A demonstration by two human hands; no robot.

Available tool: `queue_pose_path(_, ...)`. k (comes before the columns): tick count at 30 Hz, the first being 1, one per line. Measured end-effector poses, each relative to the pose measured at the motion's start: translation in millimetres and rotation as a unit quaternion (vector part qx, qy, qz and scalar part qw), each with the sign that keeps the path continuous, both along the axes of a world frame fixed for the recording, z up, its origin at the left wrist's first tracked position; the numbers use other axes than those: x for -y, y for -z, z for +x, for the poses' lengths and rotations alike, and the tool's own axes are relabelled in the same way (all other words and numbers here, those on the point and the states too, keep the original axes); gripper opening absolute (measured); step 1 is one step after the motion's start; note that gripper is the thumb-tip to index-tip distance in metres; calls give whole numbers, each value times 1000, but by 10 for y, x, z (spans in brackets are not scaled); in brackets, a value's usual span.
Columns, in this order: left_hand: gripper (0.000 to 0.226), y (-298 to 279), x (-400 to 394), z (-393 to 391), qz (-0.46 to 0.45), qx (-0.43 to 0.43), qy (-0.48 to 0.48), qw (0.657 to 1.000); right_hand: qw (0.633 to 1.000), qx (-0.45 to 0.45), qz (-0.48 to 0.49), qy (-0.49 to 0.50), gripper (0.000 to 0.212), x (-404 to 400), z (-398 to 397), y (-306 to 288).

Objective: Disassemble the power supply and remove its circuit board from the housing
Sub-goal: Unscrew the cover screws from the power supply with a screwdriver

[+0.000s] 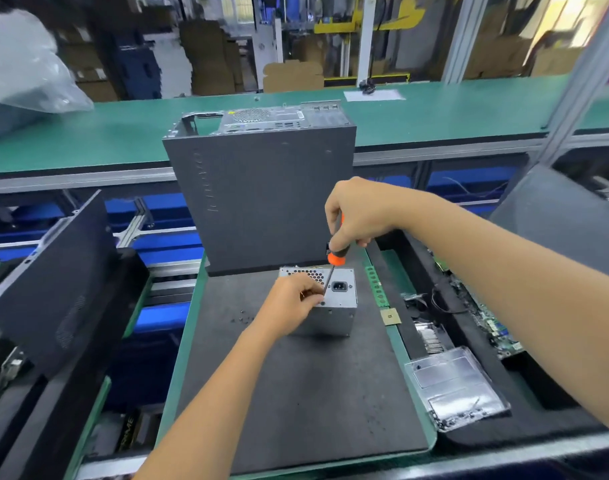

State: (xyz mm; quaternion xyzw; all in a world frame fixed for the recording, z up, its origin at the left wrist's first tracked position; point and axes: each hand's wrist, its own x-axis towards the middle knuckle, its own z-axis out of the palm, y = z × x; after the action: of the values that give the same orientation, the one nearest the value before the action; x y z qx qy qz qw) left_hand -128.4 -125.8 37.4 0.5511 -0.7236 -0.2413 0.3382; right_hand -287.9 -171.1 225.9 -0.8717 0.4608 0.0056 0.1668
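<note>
A grey metal power supply [334, 315] stands on the dark work mat [296, 393], its vent grille and black mains socket facing up. My left hand [292, 306] rests on its top left corner, fingers pinched beside the tool's tip. My right hand [356, 211] grips the orange-and-black handle of a screwdriver [334, 261] held almost upright. The shaft's tip meets the top face at a screw near the left edge. The circuit board is hidden inside the housing.
A dark desktop computer case [261, 199] stands upright just behind the power supply. Several loose screws [242, 318] lie on the mat to the left. A clear plastic tray [459, 389] with screws, green memory sticks [374, 287], a processor chip [390, 317] and a motherboard [483, 313] sit to the right.
</note>
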Motion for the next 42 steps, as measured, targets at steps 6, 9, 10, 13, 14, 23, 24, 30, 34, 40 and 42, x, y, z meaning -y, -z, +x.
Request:
queue_pose_path(6, 4, 94, -65, -67, -14, 45, -11, 999, 1000, -6, -8, 7, 15, -81, 46, 111)
queue_pose_path(9, 4, 125, -66, -104, -12, 59, -17, 998, 1000, -11, -11, 9, 18, -115, 87, 128)
queue_pose_path(10, 5, 125, -62, -114, -12, 61, -19, 998, 1000, -14, -15, 9, 19, -118, 100, 126)
queue_pose_path(13, 8, 112, -38, -145, -15, 69, -22, 997, 999, -28, -31, 2, 18, -114, 135, 95)
queue_pose_path(14, 10, 112, -37, -155, -14, 76, -22, 997, 999, -34, -33, -1, 18, -114, 144, 86)
queue_pose_path(23, 8, 117, -7, -136, -8, 119, 19, 993, 997, -65, -38, 12, 21, -44, 235, 133)
queue_pose_path(24, 7, 120, -1, -128, -5, 118, 20, 993, 997, -66, -34, 20, 22, -35, 257, 142)
queue_pose_path(30, 13, 115, 29, -87, 34, 39, 6, 999, 995, -58, -25, 74, 16, 18, 325, 180)
queue_pose_path(34, 16, 99, 41, -41, 55, 5, 10, 998, 994, -77, -23, 68, 15, 31, 330, 182)
queue_pose_path(40, 13, 114, 45, -18, 55, 7, 22, 998, 995, -72, -49, 54, 14, -26, 348, 196)
queue_pose_path(42, 12, 136, 41, -34, 48, 1, 16, 999, 993, -91, -71, 28, 16, -74, 371, 225)
